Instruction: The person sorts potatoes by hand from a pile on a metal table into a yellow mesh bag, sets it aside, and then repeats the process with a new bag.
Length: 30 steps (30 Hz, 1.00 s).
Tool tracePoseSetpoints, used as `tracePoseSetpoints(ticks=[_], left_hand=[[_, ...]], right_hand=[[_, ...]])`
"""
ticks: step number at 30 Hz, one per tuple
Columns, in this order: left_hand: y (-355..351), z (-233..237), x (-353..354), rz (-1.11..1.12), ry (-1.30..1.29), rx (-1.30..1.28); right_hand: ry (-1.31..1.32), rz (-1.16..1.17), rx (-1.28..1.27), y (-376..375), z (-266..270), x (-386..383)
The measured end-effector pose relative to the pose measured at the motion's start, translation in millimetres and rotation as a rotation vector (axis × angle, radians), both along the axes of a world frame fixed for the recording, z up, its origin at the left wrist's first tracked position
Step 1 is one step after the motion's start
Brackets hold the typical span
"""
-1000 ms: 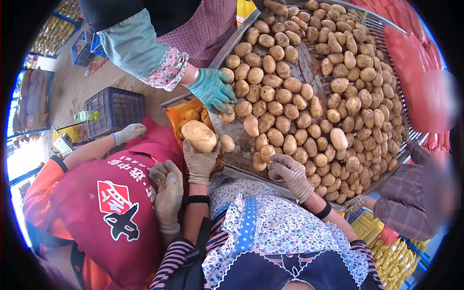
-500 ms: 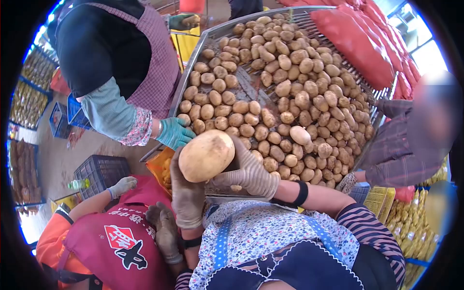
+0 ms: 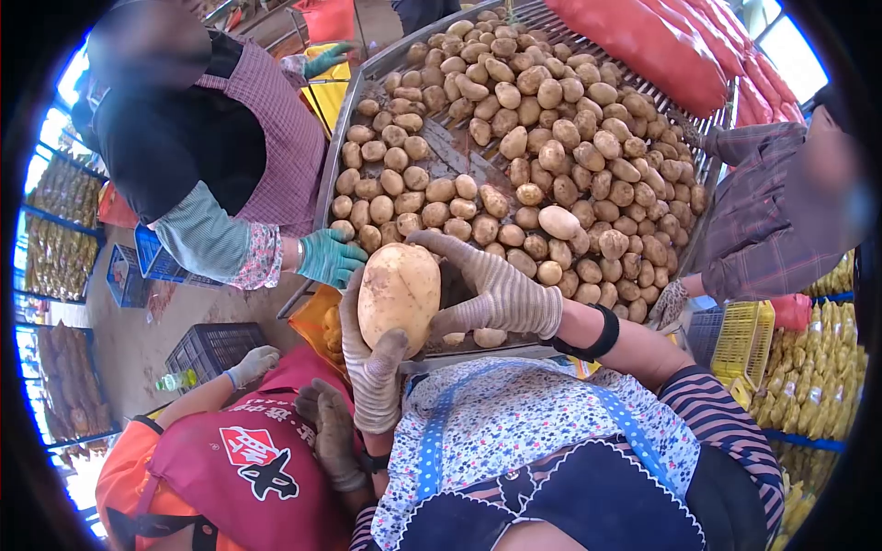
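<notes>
A large pale potato (image 3: 399, 296), with brownish patches on its skin, is held up in front of me at the near edge of the sorting table (image 3: 322, 197). My left hand (image 3: 372, 372), in a dirty striped knit glove, grips it from the left and below, the thumb across its lower face. From the right, my gloved right hand (image 3: 505, 289) curves round the same potato, fingertips at its top and thumb by its lower right side. Beyond my hands lies a heap of smaller potatoes (image 3: 588, 174).
A co-worker's teal-gloved hand (image 3: 333, 258) rests at the table's left edge. Another person in a maroon apron (image 3: 248, 450) stands close on my left. A person in a plaid sleeve (image 3: 763, 211) is at the right. Red sacks (image 3: 643, 46) lie at the back; a yellow crate (image 3: 746, 340) stands right.
The big potato has turned more upright and shifted slightly right. My left thumb now shows across its face, and my right hand has moved up and right with its fingers spread wider.
</notes>
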<state>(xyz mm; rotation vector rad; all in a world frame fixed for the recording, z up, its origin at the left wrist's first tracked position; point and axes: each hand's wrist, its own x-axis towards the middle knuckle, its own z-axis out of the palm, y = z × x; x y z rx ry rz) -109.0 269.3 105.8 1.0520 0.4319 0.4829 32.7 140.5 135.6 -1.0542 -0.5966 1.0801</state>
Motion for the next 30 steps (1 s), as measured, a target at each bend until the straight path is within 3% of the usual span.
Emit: tracePoseSetpoints(ticks=[6, 8, 9, 12, 17, 19, 22, 26, 29, 30], left_hand=[[-3.8, 0.3, 2.4, -0.031, -0.021, -0.033], [1.4, -26.3, 3.3, 0.044, -0.07, 0.245], [0.7, -6.7, 7.1, 0.058, -0.078, 0.211], [1.9, -1.0, 3.1, 0.06, -0.096, 0.13], [-10.0, -16.4, -0.4, 0.025, -0.097, 0.136], [-11.1, -11.4, -3.5, 0.022, -0.06, 0.112], [-15.0, -4.8, -7.3, 0.03, -0.011, 0.099], [-17.8, -4.2, -6.5, 0.036, -0.018, 0.105], [-25.5, 3.0, -2.4, 0.021, -0.025, 0.115], [-30.1, 5.8, -0.5, 0.025, -0.021, 0.132]], right_hand=[[-0.118, -0.015, -0.02, -0.3, -8.5, 0.0], [-0.266, -0.11, -0.164, 0.8, -4.2, -1.5], [-0.506, -0.197, -0.198, 2.8, -7.5, -2.4], [-0.657, -0.23, -0.373, 4.7, -3.7, -2.2], [-0.597, -0.217, -0.407, 11.5, -18.1, 1.5], [-0.736, -0.262, -0.293, 12.5, -22.6, -2.0], [-0.813, -0.189, -0.37, 8.2, -10.3, -3.6], [-0.691, -0.112, -0.452, -1.4, 4.3, 0.8], [-0.609, -0.12, -0.402, -10.8, 0.4, -0.5], [-0.619, -0.221, -0.241, -12.1, -7.8, -2.3]])
